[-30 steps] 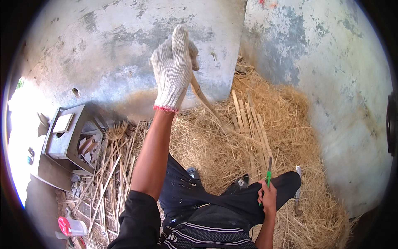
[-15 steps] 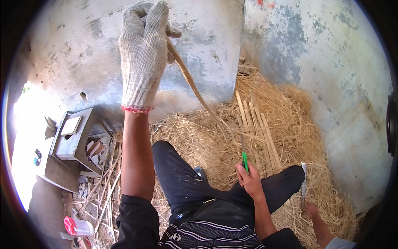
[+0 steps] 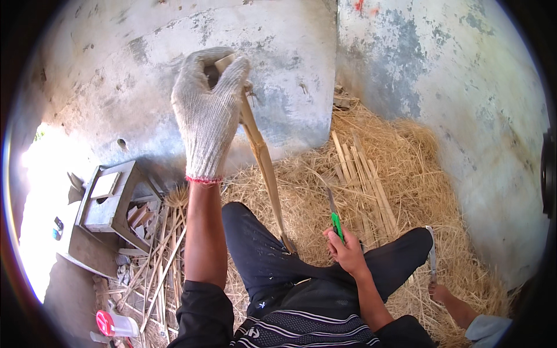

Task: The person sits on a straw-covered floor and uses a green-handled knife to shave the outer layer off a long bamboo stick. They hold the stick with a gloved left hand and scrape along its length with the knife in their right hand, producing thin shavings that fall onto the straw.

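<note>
My left hand (image 3: pixel 210 119), in a knitted whitish glove with a red cuff edge, is raised at arm's length in front of the wall. It is closed on the upper part of a long bamboo strip (image 3: pixel 263 158), which slants down to my left thigh, its lower end by the dark trousers. Low over my lap, my bare right hand (image 3: pixel 348 256) grips a green-handled utility knife (image 3: pixel 336 225). The thin blade points up and away, apart from the strip. Beyond its tip lie loose thin shavings or straw.
Several flat bamboo strips (image 3: pixel 366 180) lie on the straw-like shavings (image 3: pixel 406 151) ahead. At the right edge another person's hand (image 3: pixel 442 293) holds a long blade (image 3: pixel 432 255) upright. Leftward are a worn wooden cabinet (image 3: pixel 107 200), scattered sticks (image 3: pixel 159 261) and a red-lidded jar (image 3: pixel 119 325).
My left hand has come down and slightly right. The strip's lower end has swung from near the knife towards my left thigh. My right hand still holds the knife, almost in place.
</note>
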The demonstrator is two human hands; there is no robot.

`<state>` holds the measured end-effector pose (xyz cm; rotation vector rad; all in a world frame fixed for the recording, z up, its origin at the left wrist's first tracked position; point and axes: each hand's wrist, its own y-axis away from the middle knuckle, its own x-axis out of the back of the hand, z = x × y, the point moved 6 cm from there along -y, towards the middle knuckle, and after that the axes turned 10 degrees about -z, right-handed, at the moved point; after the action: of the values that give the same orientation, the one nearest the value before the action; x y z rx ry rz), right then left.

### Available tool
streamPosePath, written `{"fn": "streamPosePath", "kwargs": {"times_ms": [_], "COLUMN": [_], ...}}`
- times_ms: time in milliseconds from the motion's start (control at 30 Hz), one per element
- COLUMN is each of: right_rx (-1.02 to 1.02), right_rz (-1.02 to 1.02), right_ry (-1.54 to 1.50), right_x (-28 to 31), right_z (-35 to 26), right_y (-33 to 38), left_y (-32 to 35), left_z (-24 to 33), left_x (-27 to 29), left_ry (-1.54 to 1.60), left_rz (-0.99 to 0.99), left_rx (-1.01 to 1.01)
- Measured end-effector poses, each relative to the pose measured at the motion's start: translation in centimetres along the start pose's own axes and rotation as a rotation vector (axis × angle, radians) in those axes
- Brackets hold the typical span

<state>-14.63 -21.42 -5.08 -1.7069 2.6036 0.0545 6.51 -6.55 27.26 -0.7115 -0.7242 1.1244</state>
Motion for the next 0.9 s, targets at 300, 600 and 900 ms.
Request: {"fn": "streamPosePath", "kwargs": {"times_ms": [300, 600, 900], "right_rx": [0.091, 0.143, 0.174], "right_rz": [0.107, 0.119, 0.011], "right_ry": [0.136, 0.532, 0.389], "right_x": [-0.7, -3.4, -4.9], "right_z": [-1.7, -4.2, -4.3], "right_y": [0.3, -1.5, -2.6], "left_y": [4.9, 12.6, 13.8], "left_z": [0.1, -6.9, -2.8], "left_x": [-1.4, -3.9, -1.0], "left_ry": [0.210, 0.193, 0.127], "left_rz": [0.182, 0.119, 0.429], "left_rx": [-0.154, 0.019, -0.109]}}
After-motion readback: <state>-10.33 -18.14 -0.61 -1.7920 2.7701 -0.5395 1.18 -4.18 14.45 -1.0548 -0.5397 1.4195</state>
